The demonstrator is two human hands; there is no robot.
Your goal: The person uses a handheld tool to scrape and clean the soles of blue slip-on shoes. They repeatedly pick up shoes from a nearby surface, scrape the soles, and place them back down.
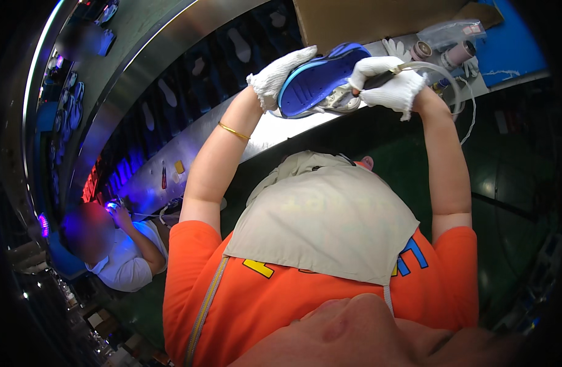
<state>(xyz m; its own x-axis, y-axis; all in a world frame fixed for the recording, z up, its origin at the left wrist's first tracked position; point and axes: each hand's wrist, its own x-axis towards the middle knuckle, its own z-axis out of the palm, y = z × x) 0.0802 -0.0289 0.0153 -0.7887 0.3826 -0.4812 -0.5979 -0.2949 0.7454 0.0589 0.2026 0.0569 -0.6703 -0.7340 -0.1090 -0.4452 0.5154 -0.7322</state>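
Note:
My left hand [281, 79], in a white knitted glove, grips the heel end of a blue sandal [314, 82] above the bench. The sandal is tilted with its blue footbed facing me, and grey-white parts show along its lower side. In a white glove too, my right hand [391, 85] is closed around a slim dark-handled tool [378, 81]. A clear hose [455, 85] runs from this tool past my right wrist. The tool's tip is close to the sandal's near side; whether it touches cannot be made out.
A light metal bench [269, 131] runs along a dark line carrying pale sole-shaped pieces [238, 46]. Pinkish containers [457, 54], a plastic bag [449, 33] and cardboard [379, 21] lie beyond my right hand. Another person [131, 251] works at the left, near a yellow block [179, 166].

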